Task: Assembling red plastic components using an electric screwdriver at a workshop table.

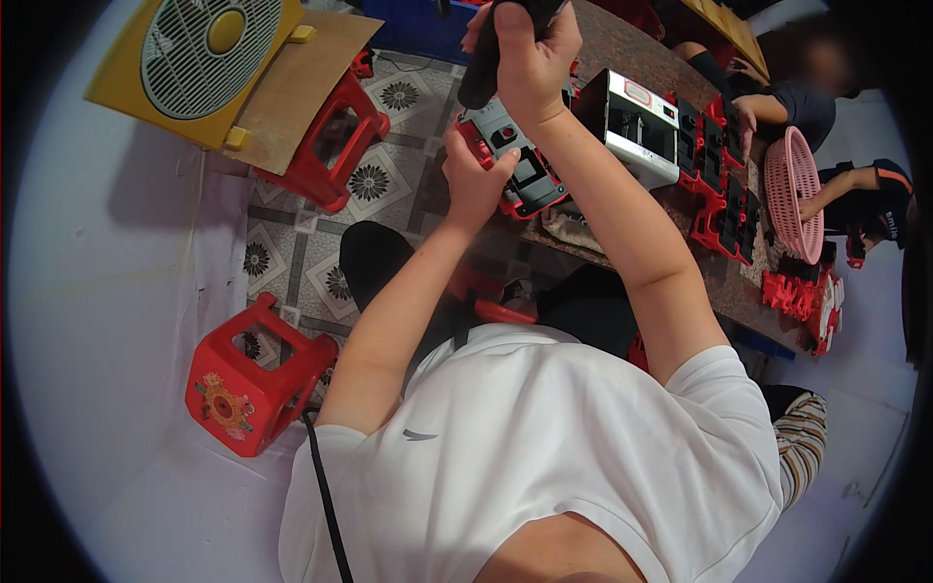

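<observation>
I have my right hand at 12 to 1 o'clock, closed round a thick black tool, with the thumb pressed along its upper part. The tool slants, its lower end toward 7 o'clock; I cannot tell whether it touches the casing.

My left hand, at 12 o'clock, is clamped on the left edge of a grey and red casing, thumb lying over the top face and fingers round the side. The casing sits between 12 and 1 o'clock, at the near edge of the stone-topped table, partly hidden behind my right forearm.

Past that forearm, between 1 and 2 o'clock, stands a white machine with a dark opening. Just beside it, at 2 o'clock, are black and red parts in rows, with 1 co-worker's hand close to them. Between 2 and 3 o'clock a pink basket stands tilted, another person's hand at its rim. Small red parts lie heaped at 3 o'clock.

Between 10 and 11 o'clock, a yellow fan stands by a brown board that lies over a red stool. A 2nd stool, red with a printed flower pattern, is at 8 o'clock.
</observation>
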`<state>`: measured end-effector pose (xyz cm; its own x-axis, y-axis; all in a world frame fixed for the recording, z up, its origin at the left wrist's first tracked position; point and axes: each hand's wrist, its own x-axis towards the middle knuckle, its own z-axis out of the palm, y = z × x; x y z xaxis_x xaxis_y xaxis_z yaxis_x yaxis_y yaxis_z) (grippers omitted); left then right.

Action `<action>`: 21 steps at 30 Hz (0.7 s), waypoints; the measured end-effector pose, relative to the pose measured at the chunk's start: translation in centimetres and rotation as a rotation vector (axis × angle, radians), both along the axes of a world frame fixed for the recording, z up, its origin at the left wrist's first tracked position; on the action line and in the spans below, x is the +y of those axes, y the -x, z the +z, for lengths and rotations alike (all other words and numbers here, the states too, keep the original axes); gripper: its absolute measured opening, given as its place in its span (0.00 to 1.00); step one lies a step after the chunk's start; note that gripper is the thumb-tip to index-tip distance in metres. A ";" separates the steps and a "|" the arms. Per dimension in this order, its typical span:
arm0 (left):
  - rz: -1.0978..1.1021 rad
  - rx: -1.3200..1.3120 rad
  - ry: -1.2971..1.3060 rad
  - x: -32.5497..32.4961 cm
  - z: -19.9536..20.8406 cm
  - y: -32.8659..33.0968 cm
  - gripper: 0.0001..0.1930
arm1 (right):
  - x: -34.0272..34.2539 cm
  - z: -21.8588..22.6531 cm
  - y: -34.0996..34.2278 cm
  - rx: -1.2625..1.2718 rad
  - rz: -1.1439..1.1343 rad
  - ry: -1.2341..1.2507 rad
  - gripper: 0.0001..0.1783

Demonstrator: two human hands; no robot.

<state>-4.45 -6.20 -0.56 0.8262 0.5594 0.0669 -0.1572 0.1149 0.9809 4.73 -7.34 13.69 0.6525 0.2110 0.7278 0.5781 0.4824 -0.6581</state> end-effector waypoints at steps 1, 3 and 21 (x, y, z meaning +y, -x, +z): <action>-0.002 0.004 0.001 0.0 0.1 0.1 0.34 | 0.2 0.1 0.2 0.020 -0.019 0.019 0.21; -0.004 -0.011 0.017 0.0 0.4 0.1 0.36 | 0.3 0.8 0.3 0.016 -0.006 0.044 0.19; -0.138 0.020 -0.058 1.5 -2.9 -0.7 0.40 | -2.5 4.8 0.8 0.272 0.036 -0.111 0.20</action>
